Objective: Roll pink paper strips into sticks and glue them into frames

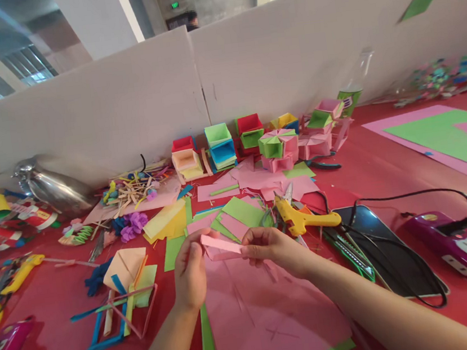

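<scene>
A narrow folded pink paper strip point(220, 244) is held level between both hands just above the table. My left hand point(191, 274) pinches its left end with thumb and fingers closed. The strip's right end is pinched by my right hand point(270, 248). Under the hands lies a large pink paper sheet point(268, 318) with pencil marks, on top of a green sheet point(209, 348). A yellow glue gun point(301, 219) lies just beyond my right hand.
Small folded paper boxes point(250, 139) stand in a row against the white partition point(123, 109). A black tablet point(385, 253) with a cable and a purple power strip point(463, 246) lie right. Paper scraps, sticks point(131, 190) and a metal kettle point(54, 188) sit left on the red table point(52, 294).
</scene>
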A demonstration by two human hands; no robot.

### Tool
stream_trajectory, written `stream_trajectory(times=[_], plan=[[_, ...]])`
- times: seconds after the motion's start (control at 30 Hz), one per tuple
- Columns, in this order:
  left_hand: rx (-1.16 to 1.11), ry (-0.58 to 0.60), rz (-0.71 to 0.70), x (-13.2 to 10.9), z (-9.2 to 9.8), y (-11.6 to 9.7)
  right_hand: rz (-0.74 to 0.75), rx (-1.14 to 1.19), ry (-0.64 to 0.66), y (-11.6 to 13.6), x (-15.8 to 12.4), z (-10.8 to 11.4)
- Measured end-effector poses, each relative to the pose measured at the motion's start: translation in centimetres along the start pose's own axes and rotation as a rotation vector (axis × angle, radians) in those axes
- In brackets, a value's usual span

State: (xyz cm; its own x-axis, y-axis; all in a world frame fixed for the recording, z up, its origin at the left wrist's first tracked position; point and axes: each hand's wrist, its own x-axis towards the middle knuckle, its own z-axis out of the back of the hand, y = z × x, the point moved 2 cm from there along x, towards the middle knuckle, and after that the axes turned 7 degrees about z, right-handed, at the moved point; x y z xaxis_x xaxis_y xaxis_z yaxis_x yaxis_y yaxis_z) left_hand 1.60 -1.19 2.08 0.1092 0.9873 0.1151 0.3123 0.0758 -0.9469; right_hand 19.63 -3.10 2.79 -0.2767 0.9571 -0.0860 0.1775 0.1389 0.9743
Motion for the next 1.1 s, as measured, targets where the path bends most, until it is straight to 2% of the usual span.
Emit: stream_trajectory(times=[0.1,0.2,0.33,0.43,0.6,0.83,1.1], plan=[[0.169,-0.031,-0.032,0.7,-0.9,-0.3,0.0,0.004,-0.059,-0.3,0.1,-0.1],[0.282,0.019,-0.025,1.8,-1.9,-0.8,0.021,0.012,-0.088,-0.4,0.0,0.0],[0.075,0.108,0.014,3.9,-3.0,-0.6,0.048,0.08,-0.115,0.0,-0.2,0.3],[-0.08,0.129,0.025,5.4,-3.9,0.1,0.046,0.149,-0.117,0.3,-0.3,0.8],[-0.121,0.153,0.011,6.4,-5.0,0.8,0.008,0.199,-0.127,0.5,-0.3,1.4],[-0.178,0.211,0.01,6.2,-3.9,0.7,-0.04,0.176,-0.126,0.3,-0.2,1.2],[-0.271,0.112,0.027,6.4,-2.5,0.5,-0.031,0.123,-0.032,-0.1,0.0,1.1]])
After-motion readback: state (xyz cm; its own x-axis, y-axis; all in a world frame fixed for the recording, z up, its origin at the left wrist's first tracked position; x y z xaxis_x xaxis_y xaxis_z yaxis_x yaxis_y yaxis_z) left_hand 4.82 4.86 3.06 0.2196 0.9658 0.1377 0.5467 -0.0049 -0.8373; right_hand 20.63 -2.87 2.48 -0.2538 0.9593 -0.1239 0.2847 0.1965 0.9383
